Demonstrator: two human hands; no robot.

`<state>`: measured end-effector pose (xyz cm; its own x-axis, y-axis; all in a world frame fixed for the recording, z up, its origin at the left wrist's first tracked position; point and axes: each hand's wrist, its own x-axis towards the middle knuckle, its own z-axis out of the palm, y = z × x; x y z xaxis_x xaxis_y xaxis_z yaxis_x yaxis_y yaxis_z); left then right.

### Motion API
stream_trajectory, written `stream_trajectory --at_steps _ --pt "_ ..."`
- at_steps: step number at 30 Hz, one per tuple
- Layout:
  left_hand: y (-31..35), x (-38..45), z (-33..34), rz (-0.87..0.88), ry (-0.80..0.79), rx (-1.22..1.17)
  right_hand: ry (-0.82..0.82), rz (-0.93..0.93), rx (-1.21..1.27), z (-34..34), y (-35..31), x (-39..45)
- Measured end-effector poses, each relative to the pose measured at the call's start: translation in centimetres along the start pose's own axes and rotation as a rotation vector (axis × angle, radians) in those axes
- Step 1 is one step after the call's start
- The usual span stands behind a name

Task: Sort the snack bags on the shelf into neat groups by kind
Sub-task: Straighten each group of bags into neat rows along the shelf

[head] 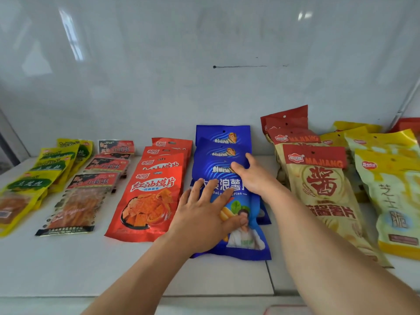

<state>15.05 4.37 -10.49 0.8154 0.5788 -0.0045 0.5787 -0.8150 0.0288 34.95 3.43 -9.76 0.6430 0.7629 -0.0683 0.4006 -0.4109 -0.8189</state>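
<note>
Snack bags lie in overlapping rows on the white shelf (pixel 68 264). From the left: yellow-green bags (pixel 34 178), small dark-topped clear bags (pixel 75 201), red-orange bags (pixel 150 196), blue chip bags (pixel 223 142), beige bags with red tops (pixel 322 189), and yellow bags (pixel 391 201). My left hand (pixel 204 219) lies flat, fingers spread, on the front blue bag (pixel 247 242). My right hand (pixel 254 176) rests on the same blue row a little farther back, fingers extended, on its right side. Neither hand grips a bag.
A glossy white wall (pixel 204 64) stands close behind the rows. The shelf's front edge (pixel 204 296) runs just below my forearms. More red packaging (pixel 406 125) shows at the far right by the corner.
</note>
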Motion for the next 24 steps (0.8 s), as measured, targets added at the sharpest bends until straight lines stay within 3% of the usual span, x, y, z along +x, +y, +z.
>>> stream_trajectory --at_steps 10,16,19,22,24 --pt "0.7 0.2 -1.5 -0.009 0.005 -0.042 0.102 -0.064 -0.102 -1.8 -1.8 -5.4" --pt "2.5 -0.1 -3.2 -0.016 0.182 -0.086 0.188 -0.150 -0.098 -5.3 -3.5 -9.4" --pt "5.3 0.1 -3.6 0.008 0.230 -0.278 0.354 -0.195 -0.101 -7.9 -3.3 -10.1" --pt "9.3 0.8 -4.0 0.030 0.163 -0.674 0.578 -0.167 -0.068 -10.9 -1.6 -10.3" --pt "11.9 1.6 -3.9 0.008 0.132 -0.899 0.643 -0.118 -0.056 -12.5 0.8 -10.0"
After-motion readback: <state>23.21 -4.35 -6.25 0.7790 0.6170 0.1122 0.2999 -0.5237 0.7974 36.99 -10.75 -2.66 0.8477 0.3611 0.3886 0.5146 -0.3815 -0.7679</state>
